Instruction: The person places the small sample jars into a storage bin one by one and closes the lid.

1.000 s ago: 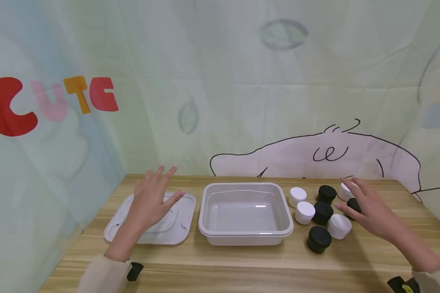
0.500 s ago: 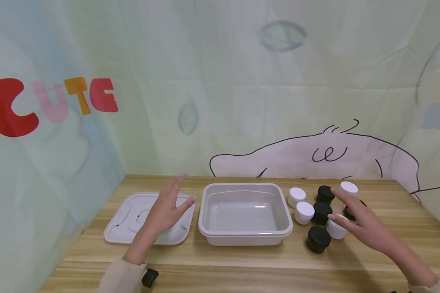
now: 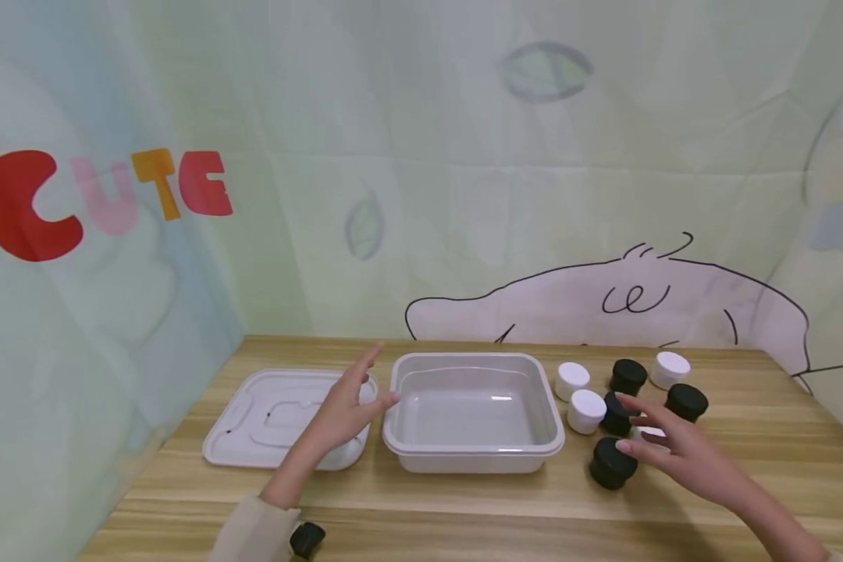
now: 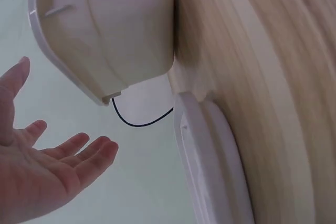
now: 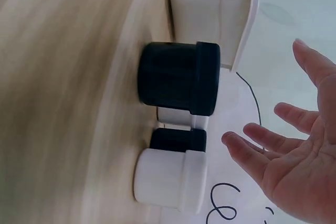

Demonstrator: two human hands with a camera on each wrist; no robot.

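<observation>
An off-white rectangular plastic tub [image 3: 474,449] stands in the middle of the table, its open top facing up. My left hand [image 3: 342,415] hovers between the tub and a flat white lid [image 3: 253,410], fingers extended and thumb spread, holding nothing. On the right, my right hand [image 3: 684,460] hangs over the small round jars with relaxed, parted fingers. Its thumb overlaps the nearest black jar [image 3: 613,467] in the head view, and the hand covers most of a white jar [image 5: 165,178] behind. In the right wrist view the fingers are apart from the jars.
Other capped jars cluster right of the tub: a white jar [image 3: 586,411] and another white jar [image 3: 572,381] beside it, a black jar [image 3: 628,377], a far white jar [image 3: 670,370] and a black jar [image 3: 686,402]. A printed cloth [image 3: 464,195] hangs behind the wooden table [image 3: 464,519].
My left hand has moved right, from over the lid toward the tub's left side. My right hand has come left and nearer, from the far jars to the front black jar.
</observation>
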